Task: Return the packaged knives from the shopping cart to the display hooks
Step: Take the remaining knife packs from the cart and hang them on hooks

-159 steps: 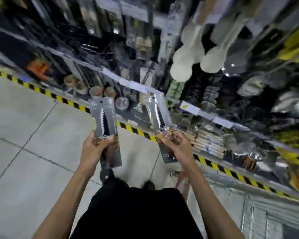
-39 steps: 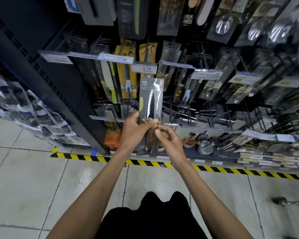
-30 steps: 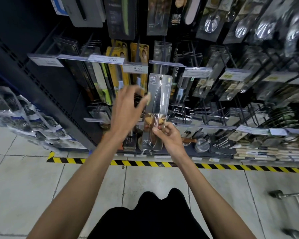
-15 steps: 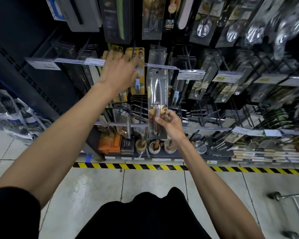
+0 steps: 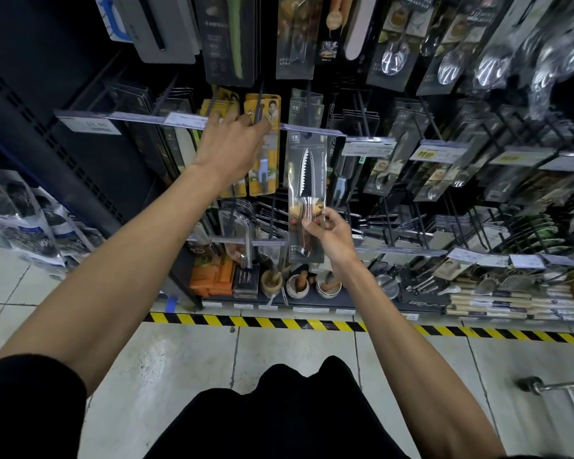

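Packaged spoons (image 5: 393,58) hang upper right; mortars (image 5: 297,284) stand above striped floor tape (image 5: 279,323).

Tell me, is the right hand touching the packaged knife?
Touching. The head view shows the right hand pinching the packaged knife at its handle.

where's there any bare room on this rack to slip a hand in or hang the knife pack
Bare hook rods show just right of the right hand holding the knife pack. The floor tiles before the striped tape are bare. It is crowded by the left hand, at the yellow packs, and among the spoon packs.
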